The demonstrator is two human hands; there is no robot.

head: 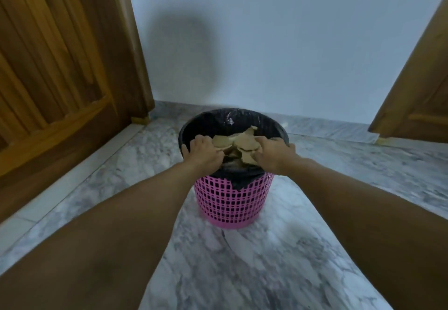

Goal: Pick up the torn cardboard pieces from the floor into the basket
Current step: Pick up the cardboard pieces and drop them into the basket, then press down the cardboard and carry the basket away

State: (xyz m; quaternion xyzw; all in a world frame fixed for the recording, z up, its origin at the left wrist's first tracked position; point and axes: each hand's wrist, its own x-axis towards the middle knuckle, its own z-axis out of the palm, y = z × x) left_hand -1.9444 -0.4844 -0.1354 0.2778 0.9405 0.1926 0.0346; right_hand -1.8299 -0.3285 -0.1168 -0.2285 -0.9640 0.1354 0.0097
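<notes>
Over the mouth of the basket (233, 200), both hands are meeting from either side around a bundle of cardboard pieces (236, 143). The left hand (203, 152) is curling its fingers into the left edge of the bundle, with its thumb lying close to the near-left rim, and the right hand (274, 153) is gripping the right edge the same way, knuckles up. Between them the pieces are sitting in a loose, overlapping heap, just above or at rim height, within the basket's opening; whether any are resting on what lies inside cannot be told. The pieces are tan-brown, flat and ragged at the edges, differing in size, one pale corner poking up toward the far rim. The basket is round and pink, its wall a lattice of small square holes, and a black bag (218, 120) is lining it, folding over the rim and hanging down the front in an uneven flap. Both bare forearms are reaching in from the lower corners of the view. The basket is standing on a floor (242, 261) of grey-veined white marble, close to a plain pale wall (278, 43) that is carrying a soft round shadow. A brown wooden door (60, 67) is filling the left side, and another wooden door (417, 106) is angling in at the right.
</notes>
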